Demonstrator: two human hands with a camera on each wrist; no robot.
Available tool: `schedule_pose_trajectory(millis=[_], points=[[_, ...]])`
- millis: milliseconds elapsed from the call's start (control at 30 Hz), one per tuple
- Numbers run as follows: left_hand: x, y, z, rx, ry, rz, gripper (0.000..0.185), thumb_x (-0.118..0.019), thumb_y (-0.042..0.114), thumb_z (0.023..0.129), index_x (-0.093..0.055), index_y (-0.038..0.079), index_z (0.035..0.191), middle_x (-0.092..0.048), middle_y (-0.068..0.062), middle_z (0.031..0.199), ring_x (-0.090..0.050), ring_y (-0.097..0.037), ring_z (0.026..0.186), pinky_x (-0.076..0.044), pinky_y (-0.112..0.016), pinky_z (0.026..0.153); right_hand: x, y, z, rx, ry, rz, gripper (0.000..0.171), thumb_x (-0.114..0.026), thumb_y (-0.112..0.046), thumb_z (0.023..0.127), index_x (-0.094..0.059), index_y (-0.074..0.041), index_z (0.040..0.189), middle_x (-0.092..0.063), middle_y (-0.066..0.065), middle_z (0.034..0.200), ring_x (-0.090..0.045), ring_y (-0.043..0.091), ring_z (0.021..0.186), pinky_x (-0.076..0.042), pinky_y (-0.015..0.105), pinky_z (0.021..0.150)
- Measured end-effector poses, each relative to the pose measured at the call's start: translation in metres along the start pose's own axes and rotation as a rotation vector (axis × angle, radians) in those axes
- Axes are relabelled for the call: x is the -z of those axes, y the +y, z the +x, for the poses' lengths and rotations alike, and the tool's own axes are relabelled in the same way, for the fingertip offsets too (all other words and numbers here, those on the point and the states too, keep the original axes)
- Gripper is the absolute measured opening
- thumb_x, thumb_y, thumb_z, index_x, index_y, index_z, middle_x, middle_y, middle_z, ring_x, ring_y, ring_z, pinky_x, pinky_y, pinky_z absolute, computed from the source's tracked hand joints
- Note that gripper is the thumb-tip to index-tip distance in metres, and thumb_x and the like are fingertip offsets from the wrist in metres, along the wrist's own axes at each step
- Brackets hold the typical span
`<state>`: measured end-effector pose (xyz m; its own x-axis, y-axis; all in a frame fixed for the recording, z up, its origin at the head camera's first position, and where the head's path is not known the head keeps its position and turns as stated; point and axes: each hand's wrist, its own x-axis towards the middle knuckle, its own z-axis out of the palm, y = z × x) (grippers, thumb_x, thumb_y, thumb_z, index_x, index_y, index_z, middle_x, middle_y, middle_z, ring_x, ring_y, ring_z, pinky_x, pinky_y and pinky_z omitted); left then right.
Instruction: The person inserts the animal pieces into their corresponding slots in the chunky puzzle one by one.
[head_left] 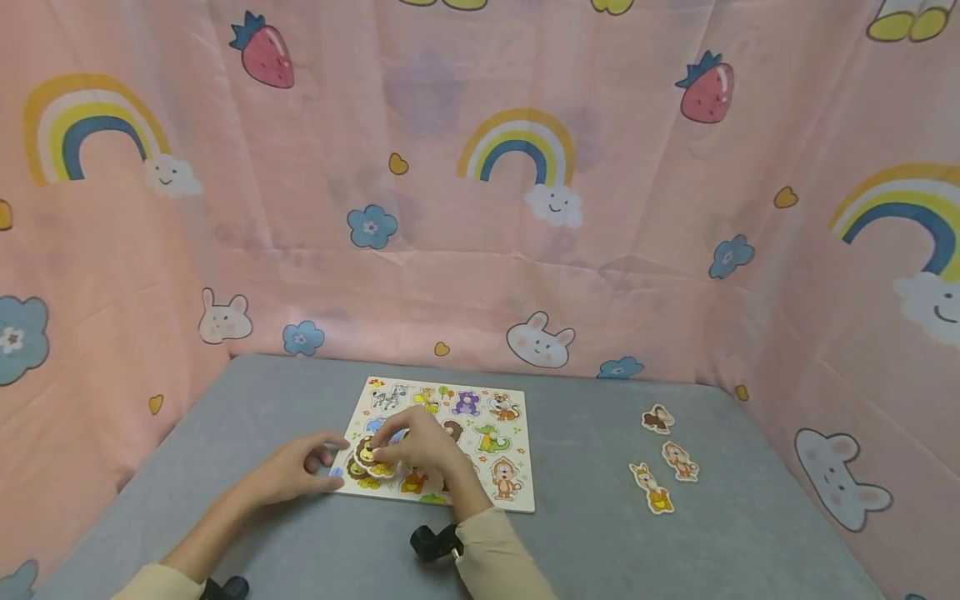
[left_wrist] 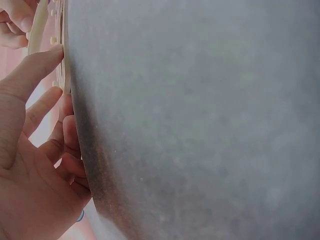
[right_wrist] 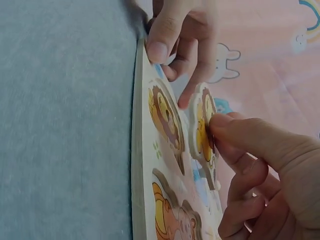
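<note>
Brown and yellow, the lion [right_wrist: 201,127] is pinched between the thumb and fingers of my right hand [head_left: 426,442]; it hangs just off the board [head_left: 527,492], left of the frame's lower centre in the head view, partly over the lion slot [right_wrist: 167,117]. My left hand [head_left: 288,473] has thumb and forefinger spread, their tips touching the board near its lower-left corner. If I pressed down now, I judge the lion's rim could catch on the slot's lip, because it sits offset toward the upper right. A hard push might also slide the board, should my left fingertips bear too lightly.

From the head, lion and slot merely overlap; the right wrist view shows the gap between them. The left wrist view gives mostly bench [head_left: 585,467]. Only the head view shows three loose pieces [head_left: 680,462], lower right, well apart.
</note>
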<state>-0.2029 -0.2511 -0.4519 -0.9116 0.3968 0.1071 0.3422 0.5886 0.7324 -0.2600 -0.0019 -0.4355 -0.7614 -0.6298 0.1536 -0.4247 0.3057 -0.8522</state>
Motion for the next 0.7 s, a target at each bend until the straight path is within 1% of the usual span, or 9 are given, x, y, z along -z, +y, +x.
schedule_pose_trajectory(millis=[133, 167, 300, 533, 700], points=[[0.001, 0.001, 0.0, -0.007, 0.0, -0.006, 0.049, -0.085, 0.017, 0.083, -0.063, 0.001, 0.123, -0.055, -0.001, 0.09, -0.048, -0.013, 0.073, -0.039, -0.029, 0.066, -0.006, 0.001, 0.0, -0.043, 0.016, 0.024, 0.007, -0.081, -0.002, 0.084, -0.079, -0.008, 0.083, -0.071, -0.006, 0.086, -0.059, 0.012, 0.079, -0.047, 0.024, 0.062], [0.001, 0.002, 0.0, -0.009, 0.001, -0.006, 0.049, -0.085, 0.017, 0.083, -0.063, 0.001, 0.123, -0.055, -0.001, 0.09, -0.048, -0.013, 0.072, -0.039, -0.029, 0.066, -0.007, 0.001, 0.0, -0.047, 0.019, 0.028, 0.007, -0.081, -0.001, 0.084, -0.079, -0.009, 0.083, -0.07, -0.007, 0.086, -0.058, 0.012, 0.076, -0.047, 0.024, 0.059], [0.001, 0.003, 0.0, -0.001, 0.001, 0.0, 0.048, -0.085, 0.017, 0.083, -0.063, 0.002, 0.123, -0.055, -0.001, 0.09, -0.048, -0.013, 0.072, -0.038, -0.029, 0.066, -0.013, 0.003, 0.002, -0.04, 0.037, 0.026, 0.006, -0.082, -0.002, 0.084, -0.08, -0.008, 0.083, -0.07, -0.007, 0.084, -0.056, 0.008, 0.071, -0.045, 0.023, 0.057], [0.001, 0.005, 0.0, 0.023, -0.006, 0.009, 0.049, -0.085, 0.017, 0.083, -0.063, 0.002, 0.124, -0.055, -0.001, 0.09, -0.047, -0.014, 0.073, -0.038, -0.03, 0.066, -0.019, 0.001, 0.004, -0.049, 0.051, -0.025, 0.005, -0.083, -0.006, 0.083, -0.08, -0.008, 0.081, -0.07, -0.01, 0.082, -0.055, 0.008, 0.078, -0.044, 0.023, 0.069], [0.001, 0.006, -0.001, 0.038, -0.01, 0.003, 0.049, -0.085, 0.017, 0.083, -0.063, 0.002, 0.124, -0.055, -0.002, 0.09, -0.047, -0.015, 0.074, -0.037, -0.03, 0.066, -0.022, 0.0, 0.004, -0.071, 0.066, -0.021, 0.004, -0.083, -0.006, 0.083, -0.08, -0.006, 0.081, -0.07, -0.009, 0.082, -0.058, 0.011, 0.081, -0.046, 0.024, 0.073]])
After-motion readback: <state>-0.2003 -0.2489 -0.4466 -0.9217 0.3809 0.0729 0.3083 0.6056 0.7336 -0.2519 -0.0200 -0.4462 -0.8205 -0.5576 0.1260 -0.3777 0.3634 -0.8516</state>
